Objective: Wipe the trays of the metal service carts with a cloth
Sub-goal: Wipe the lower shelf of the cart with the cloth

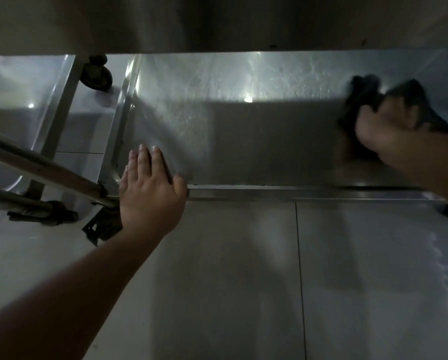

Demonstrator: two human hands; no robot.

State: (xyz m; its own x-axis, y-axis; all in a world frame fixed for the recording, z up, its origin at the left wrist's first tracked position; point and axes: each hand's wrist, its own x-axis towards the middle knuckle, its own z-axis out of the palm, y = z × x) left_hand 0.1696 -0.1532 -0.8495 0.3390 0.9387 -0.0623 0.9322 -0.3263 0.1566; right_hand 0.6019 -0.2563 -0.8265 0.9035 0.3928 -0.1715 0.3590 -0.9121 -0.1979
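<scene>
We look down on a low metal tray (pixel 243 131) of a service cart, its surface scuffed and catching a bright glare near the middle. Our left hand (pixel 150 196) rests on the near-left corner of the tray, palm down, its fingers (pixel 143 162) straight and held together, reaching over the front rim (pixel 295 192) onto the tray surface; it holds nothing. Our right hand (pixel 389 126) is over at the far right of the same tray, its fingers curled round a dark cloth (pixel 368 92) that is bunched up and pressed against the metal (the cloth and the hand are both blurred, so we cannot make out the folds or count the fingers). Part of the cloth sticks out beyond the knuckles toward the back of the tray, and part shows to the right of the hand.

To the left stands a second cart tray (pixel 23 94), just beside the first, with a black caster wheel (pixel 98 74) showing in the gap between them. Two metal bars (pixel 43 165) slant in from the left edge toward the corner where our left hand rests. Below the tray lies a pale tiled floor (pixel 243 281) with dark grout lines, and a wet-looking sheen along its right side.
</scene>
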